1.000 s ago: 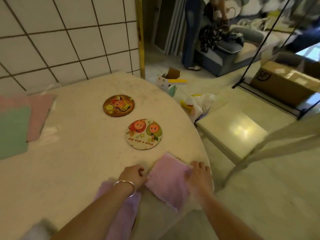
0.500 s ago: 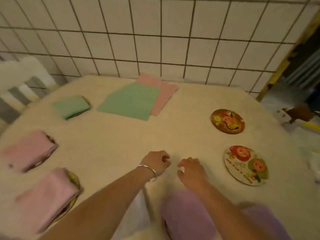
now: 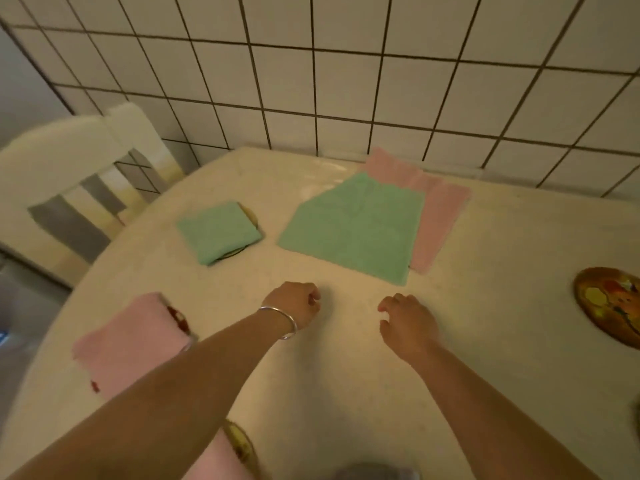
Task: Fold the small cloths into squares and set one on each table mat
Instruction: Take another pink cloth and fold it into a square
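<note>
An unfolded green cloth (image 3: 356, 226) lies flat near the wall, overlapping an unfolded pink cloth (image 3: 436, 209) beneath it. A folded green cloth (image 3: 218, 230) covers a mat at the left. A folded pink cloth (image 3: 131, 341) rests on another mat, and a third pink cloth (image 3: 214, 459) shows under my left forearm. A bare brown round mat (image 3: 609, 306) sits at the right edge. My left hand (image 3: 294, 306), with a bracelet, is loosely curled and holds nothing. My right hand (image 3: 408, 323) hovers over the table with fingers apart, just short of the green cloth.
The pale round table (image 3: 346, 393) stands against a white tiled wall (image 3: 346, 81). A white chair back (image 3: 79, 174) stands at the far left beside the table.
My view has swung left and up from the purple cloth at the table's near edge. Both hands have left that cloth and moved forward toward the unfolded green cloth.
</note>
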